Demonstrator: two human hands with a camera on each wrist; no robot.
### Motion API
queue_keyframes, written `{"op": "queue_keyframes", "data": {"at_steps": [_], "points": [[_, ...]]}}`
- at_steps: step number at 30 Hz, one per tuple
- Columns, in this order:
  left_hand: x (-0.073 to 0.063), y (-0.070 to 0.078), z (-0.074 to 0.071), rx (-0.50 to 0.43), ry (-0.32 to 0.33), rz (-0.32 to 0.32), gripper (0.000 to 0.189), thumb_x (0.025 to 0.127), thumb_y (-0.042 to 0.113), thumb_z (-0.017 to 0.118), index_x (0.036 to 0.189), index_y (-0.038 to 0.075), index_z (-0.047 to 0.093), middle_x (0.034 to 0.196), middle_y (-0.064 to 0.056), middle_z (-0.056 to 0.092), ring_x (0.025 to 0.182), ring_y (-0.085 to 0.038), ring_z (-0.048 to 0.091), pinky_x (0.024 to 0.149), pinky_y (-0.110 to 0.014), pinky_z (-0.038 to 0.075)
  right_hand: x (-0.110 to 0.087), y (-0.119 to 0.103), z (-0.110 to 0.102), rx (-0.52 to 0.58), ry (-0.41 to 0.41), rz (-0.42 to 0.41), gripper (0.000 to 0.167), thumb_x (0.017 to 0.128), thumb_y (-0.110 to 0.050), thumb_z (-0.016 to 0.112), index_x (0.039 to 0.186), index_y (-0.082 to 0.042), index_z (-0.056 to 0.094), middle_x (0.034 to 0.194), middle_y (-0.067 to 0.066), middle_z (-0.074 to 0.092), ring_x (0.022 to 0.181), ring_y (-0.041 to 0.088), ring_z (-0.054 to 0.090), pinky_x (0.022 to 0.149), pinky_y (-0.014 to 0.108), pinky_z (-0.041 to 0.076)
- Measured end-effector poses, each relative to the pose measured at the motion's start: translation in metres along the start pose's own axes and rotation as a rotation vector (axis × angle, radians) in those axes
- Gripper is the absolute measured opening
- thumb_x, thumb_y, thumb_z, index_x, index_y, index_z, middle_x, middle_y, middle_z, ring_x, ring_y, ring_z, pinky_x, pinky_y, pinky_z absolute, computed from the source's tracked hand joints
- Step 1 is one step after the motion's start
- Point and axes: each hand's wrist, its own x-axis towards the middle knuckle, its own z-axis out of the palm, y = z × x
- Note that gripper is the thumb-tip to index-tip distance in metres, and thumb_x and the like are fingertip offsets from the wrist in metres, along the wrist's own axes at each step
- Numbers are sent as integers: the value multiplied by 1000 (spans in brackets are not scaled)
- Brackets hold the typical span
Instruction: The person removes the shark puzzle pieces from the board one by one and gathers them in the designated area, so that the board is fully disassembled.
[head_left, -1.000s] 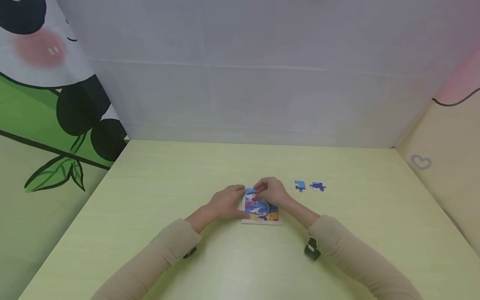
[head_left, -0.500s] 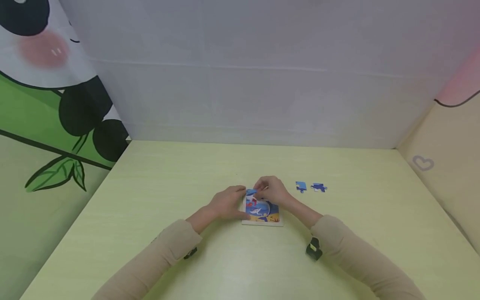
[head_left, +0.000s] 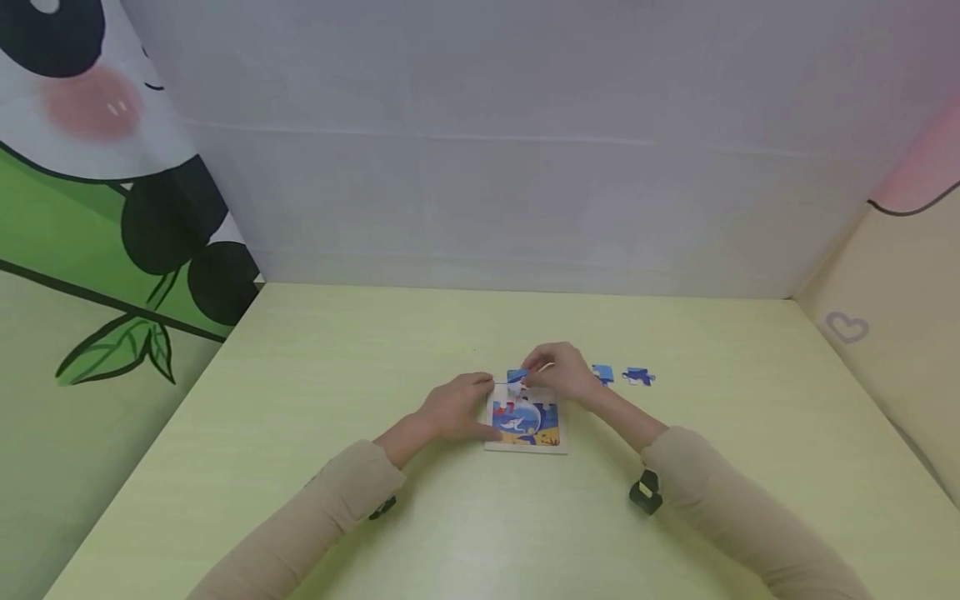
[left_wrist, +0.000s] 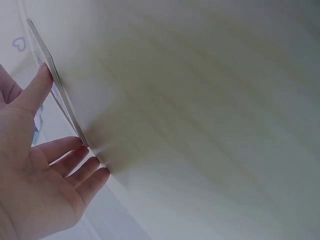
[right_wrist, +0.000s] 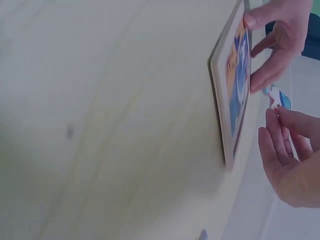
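Note:
My left hand (head_left: 453,408) holds the left side of a small puzzle board (head_left: 525,451), thumb at the near part and fingertips at the far corner. In the left wrist view the board (left_wrist: 63,95) is seen edge-on. Between thumb and fingers, my right hand (head_left: 564,372) pinches a blue and white jigsaw piece (head_left: 515,380), raised over the board's far edge. The right wrist view shows this piece (right_wrist: 281,99) apart from the board. Sea-animal pieces (head_left: 517,423) fill the near part of the board; its far part shows pale bare base.
Two loose jigsaw pieces lie right of the board: a blue one (head_left: 603,372), partly behind my right hand, and a dark blue and white one (head_left: 639,377). The pale yellow table (head_left: 375,333) ends at a grey backdrop (head_left: 450,208).
My right hand has lifted the blue and white piece off the board's far left area and moved it up and slightly right, baring pale base. My left hand stays put.

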Motion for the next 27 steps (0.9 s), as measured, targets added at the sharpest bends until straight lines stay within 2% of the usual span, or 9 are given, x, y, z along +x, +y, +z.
{"op": "queue_keyframes", "data": {"at_steps": [8,14,19,24,27], "points": [[0,0,2,2,-12,-15,82,71,47,72,132,0,44,138,-12,40,127,-28,36,103,-40,34,-13,21,-40,-6,13,34,13,76,-4,70,88,-1,66,79,7,62,73,16,60,60,25,48],[1,-3,5,23,-2,-4,82,70,50,72,130,2,46,138,-11,41,127,-26,37,103,-39,34,-30,41,-77,-27,12,57,17,79,-7,67,93,2,64,83,10,61,73,21,60,63,35,51],[1,-6,6,20,2,-4,83,70,51,71,130,1,45,138,-11,41,127,-27,37,103,-40,34,-46,58,-107,-14,-9,45,22,82,-6,64,99,7,62,86,13,62,75,25,61,65,35,53],[0,-6,7,23,-1,-13,83,70,52,71,131,2,45,138,-10,41,127,-26,36,103,-39,34,-60,79,-135,-14,-6,66,25,84,-6,62,102,11,60,89,15,61,77,23,62,73,35,54],[-1,-5,6,17,-2,-18,82,70,51,71,131,1,45,138,-11,40,128,-26,36,103,-40,33,-65,94,-150,-11,12,97,27,85,-6,61,105,12,58,90,15,61,77,16,62,73,33,54]]}}
